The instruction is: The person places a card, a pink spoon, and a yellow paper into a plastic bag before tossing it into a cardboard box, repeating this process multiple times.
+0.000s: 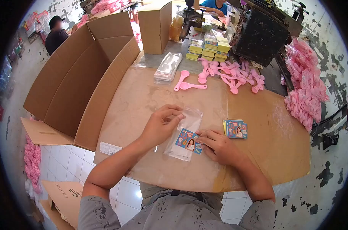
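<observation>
Pinching the mouth of a clear plastic sleeve bag point(187, 130) with the left hand point(161, 124), right hand point(219, 147) gripping a colourful printed paper card point(189, 141) inside it, flat on the cardboard-covered bench point(266, 153), small stack of matching cards point(236, 128) just beside, pink plastic spoons point(227, 74) farther back.

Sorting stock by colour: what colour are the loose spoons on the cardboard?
Pink, all of them; the spoons show best in the head view.

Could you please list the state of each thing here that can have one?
Clear plastic bag: lying flat, mouth held by left hand.
Printed picture card: partly inside the bag, pushed by right hand.
Stack of printed cards: lying beside the right hand, untouched.
Large brown cardboard box: open, flaps spread.
Pink plastic spoons: loose in a pile.
Pile of clear bags: stacked flat.
</observation>
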`<action>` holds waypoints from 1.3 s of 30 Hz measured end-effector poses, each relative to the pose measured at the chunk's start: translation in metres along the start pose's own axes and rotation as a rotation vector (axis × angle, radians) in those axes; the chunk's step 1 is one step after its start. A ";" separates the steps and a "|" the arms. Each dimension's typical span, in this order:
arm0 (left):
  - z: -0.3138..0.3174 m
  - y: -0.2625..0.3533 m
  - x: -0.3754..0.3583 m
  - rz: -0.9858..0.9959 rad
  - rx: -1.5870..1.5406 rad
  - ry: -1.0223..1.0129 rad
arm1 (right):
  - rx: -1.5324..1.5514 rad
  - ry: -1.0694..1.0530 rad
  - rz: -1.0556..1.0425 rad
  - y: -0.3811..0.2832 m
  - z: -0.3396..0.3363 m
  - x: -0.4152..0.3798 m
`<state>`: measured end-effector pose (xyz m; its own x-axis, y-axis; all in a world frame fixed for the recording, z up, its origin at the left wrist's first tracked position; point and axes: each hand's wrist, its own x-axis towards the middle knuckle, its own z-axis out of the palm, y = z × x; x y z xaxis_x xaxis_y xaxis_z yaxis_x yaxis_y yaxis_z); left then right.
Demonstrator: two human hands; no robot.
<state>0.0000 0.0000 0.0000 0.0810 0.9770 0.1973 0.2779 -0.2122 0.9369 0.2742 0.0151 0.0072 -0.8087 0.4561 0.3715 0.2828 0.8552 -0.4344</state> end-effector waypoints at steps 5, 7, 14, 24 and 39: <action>-0.003 0.000 0.007 -0.221 -0.252 -0.023 | 0.044 0.048 -0.008 -0.003 -0.003 0.001; -0.003 -0.001 0.007 -0.209 -0.257 -0.031 | 0.035 0.121 -0.030 -0.004 -0.007 0.003; -0.003 0.017 0.001 -0.136 -0.488 -0.133 | 0.119 0.490 0.335 0.002 -0.025 -0.007; 0.017 0.015 -0.014 -0.166 -0.405 -0.248 | 0.016 0.523 0.199 0.003 -0.030 -0.004; 0.015 0.021 -0.016 -0.160 -0.294 -0.257 | 0.015 0.390 0.109 -0.002 -0.041 -0.004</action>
<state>0.0184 -0.0206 0.0122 0.3051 0.9523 -0.0011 0.0244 -0.0067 0.9997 0.2981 0.0211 0.0397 -0.5175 0.6054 0.6047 0.3458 0.7944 -0.4994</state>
